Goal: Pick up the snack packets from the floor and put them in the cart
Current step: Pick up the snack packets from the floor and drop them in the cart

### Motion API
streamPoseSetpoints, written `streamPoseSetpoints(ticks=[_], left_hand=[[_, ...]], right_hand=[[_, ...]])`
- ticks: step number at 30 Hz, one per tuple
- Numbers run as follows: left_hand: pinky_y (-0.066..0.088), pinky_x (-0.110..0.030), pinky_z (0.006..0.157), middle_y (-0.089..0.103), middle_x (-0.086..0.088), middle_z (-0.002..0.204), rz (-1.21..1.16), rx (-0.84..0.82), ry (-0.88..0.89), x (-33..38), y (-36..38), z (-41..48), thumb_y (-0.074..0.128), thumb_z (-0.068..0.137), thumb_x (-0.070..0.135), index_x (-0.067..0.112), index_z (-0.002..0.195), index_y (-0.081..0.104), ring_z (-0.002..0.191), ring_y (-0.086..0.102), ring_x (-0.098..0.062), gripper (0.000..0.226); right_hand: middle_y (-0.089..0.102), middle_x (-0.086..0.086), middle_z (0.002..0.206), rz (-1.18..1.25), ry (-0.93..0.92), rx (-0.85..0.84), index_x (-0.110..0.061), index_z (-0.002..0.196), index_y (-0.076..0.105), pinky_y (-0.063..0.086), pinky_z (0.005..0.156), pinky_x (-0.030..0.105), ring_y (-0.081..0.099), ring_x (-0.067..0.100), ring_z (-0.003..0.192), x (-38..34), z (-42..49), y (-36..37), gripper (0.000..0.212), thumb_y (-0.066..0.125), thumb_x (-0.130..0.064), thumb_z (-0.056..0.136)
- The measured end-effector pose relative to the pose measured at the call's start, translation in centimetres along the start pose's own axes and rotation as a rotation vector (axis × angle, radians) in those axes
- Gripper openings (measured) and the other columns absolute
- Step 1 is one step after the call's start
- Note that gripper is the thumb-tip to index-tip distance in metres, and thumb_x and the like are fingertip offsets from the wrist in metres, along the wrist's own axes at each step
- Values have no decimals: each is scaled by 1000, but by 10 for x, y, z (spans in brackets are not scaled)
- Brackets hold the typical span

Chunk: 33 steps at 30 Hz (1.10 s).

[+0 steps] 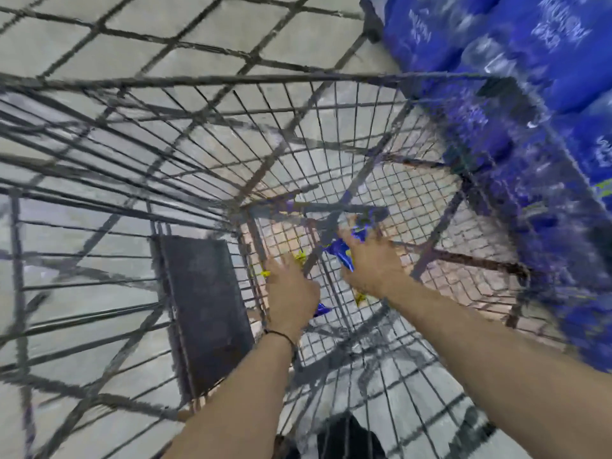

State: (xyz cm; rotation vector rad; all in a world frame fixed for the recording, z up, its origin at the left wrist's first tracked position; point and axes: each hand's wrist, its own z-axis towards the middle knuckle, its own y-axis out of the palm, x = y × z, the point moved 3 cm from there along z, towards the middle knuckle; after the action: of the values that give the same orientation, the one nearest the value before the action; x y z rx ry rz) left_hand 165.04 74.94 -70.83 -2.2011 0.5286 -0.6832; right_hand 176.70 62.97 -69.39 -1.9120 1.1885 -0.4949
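Mostly blurred, the head-worn view looked down into a wire cart standing on a grey tiled floor. Both bare arms reached over the cart's near edge and deep into the basket.

The right hand was low, near the middle of the mesh bottom. Its fingers were spread and curled round a blue and yellow snack packet. Whether the packet touched the mesh could not be told.

The left hand was just beside it, toward the cart's left wall and next to a dark flap. A blue corner of a second packet peeked from under this hand, but blur hid the fingers, so their state could not be told.

Big blue wrapped bundles stood outside the cart's right wall.

The step in hand looked like the drop-off: packets carried inside, not yet let go. The next move likely called for loosening the fingers so the packets settled on the mesh, then lifting both arms clear of the rim without snagging the wire.
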Motion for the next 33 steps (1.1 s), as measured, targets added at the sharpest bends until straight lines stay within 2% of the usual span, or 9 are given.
streamPoseSetpoints(ticks=[3,7,11,14,19,24,28,33], left_hand=[[49,-46,81,15,-27,146,-20,9,-30,-5,23,10,68,87,36,14,133,31,105,56,-47,63],[47,-51,91,8,-20,152,-53,-39,-74,-10,27,11,68,87,40,21,142,26,118,48,-52,72],[46,-50,95,8,-21,158,17,-64,-105,-6,-8,-3,61,90,46,26,148,27,121,47,-53,70],[46,-53,93,15,-18,157,84,-64,-83,7,-46,-24,58,90,48,24,144,32,123,45,-52,64],[46,-53,95,29,-9,149,193,-29,53,49,-121,-80,50,91,50,26,145,33,126,44,-43,62],[46,-51,98,40,-8,143,332,43,322,100,-183,-161,49,92,50,24,142,39,125,46,-38,57],[43,-54,99,36,-8,145,425,89,520,131,-220,-236,42,93,55,28,145,35,128,41,-39,59],[43,-55,94,37,-11,146,511,184,827,151,-241,-353,45,91,52,25,141,35,127,41,-37,57]], right_hand=[[28,22,147,23,22,-35,-36,148,13,43,99,48,34,43,131,7,14,16,80,63,-42,86],[31,21,145,21,32,-67,-38,147,12,44,97,48,34,43,131,10,14,21,82,65,-45,85],[28,17,148,-1,52,-78,-40,147,14,47,92,49,33,41,133,15,-5,1,77,57,-54,86],[29,15,148,-6,60,-29,-38,146,19,47,90,52,34,40,133,21,-30,-41,72,55,-53,85],[42,14,135,-6,67,126,-30,135,31,51,86,50,41,36,124,30,-105,-121,55,50,-51,88],[43,17,139,-52,162,301,-23,145,26,49,89,46,44,36,124,36,-209,-189,59,39,-51,95],[41,11,138,105,305,483,-30,144,31,47,92,49,42,35,123,51,-317,-210,57,45,-49,92],[47,8,124,139,542,661,-25,135,39,50,79,47,46,34,115,64,-472,-198,53,44,-48,88]])
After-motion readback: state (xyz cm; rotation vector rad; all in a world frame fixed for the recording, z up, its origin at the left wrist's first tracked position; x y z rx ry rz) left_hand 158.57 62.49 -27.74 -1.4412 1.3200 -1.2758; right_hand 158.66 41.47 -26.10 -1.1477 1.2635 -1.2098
